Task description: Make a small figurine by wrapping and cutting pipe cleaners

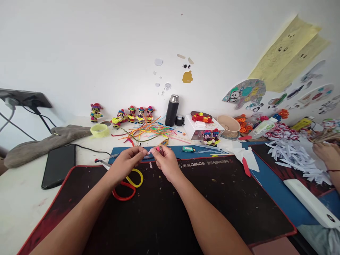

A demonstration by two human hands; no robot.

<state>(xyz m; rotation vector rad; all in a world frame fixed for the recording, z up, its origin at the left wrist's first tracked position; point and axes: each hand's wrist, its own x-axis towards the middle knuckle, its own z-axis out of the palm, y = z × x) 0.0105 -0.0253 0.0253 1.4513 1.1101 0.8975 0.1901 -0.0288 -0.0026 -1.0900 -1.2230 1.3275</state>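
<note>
Above the far part of the black desk mat, my left hand (128,160) and my right hand (168,163) meet fingertip to fingertip. Between my right thumb and finger is a small pink piece (159,148), too small to name. A pale pinkish strip (149,151) runs from it to my left fingertips, which are pinched together; the exact hold there is partly hidden. Scissors (124,189) with one red and one yellow handle loop lie under my left wrist, blades pointing away to the left. A scrap of pale material (151,165) rests on the mat below my fingers.
Colourful pipe cleaners (151,129), several small figurines (132,114), a black thermos (172,110) and yellow tape (100,130) stand behind. A phone (57,166) lies left. At right are white paper strips (300,161), a white device (310,202) and another person's hand (325,152).
</note>
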